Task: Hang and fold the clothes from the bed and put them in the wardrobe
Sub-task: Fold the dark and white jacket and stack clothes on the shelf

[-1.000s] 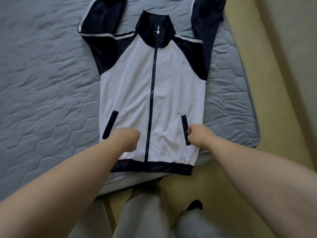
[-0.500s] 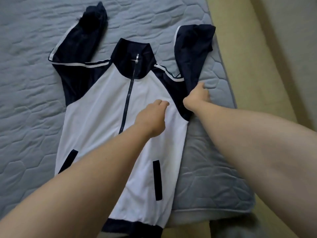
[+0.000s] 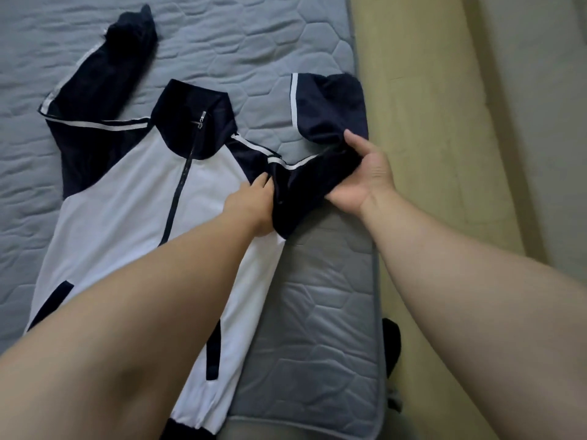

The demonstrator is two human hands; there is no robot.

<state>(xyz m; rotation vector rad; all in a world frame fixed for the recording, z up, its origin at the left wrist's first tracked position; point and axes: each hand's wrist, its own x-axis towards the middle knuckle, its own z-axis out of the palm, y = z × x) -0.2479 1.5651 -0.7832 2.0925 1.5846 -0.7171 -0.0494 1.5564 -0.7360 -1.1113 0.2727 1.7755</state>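
Head view: jacket [image 3: 127, 217] on mattress [image 3: 317, 312], one sleeve held

The white and navy jacket lies face up and zipped on the grey quilted mattress. Its collar [image 3: 190, 115] points toward the far edge and its hem is at the near edge. The body sits just beside the mattress's right edge, with a strip of bare quilting between.

The right hand [image 3: 365, 176] grips the navy sleeve [image 3: 327, 103] close to the right edge, thumb on top and fingers beneath the cloth. The sleeve is lifted and bunched across toward the shoulder.

The left hand [image 3: 251, 204] rests on the white chest panel at the shoulder seam, fingers straight. A fold of the held sleeve covers its outer side.

The other sleeve [image 3: 104, 74] lies flat, angled toward the far left corner. Yellowish floor [image 3: 428, 122] runs along the right edge.
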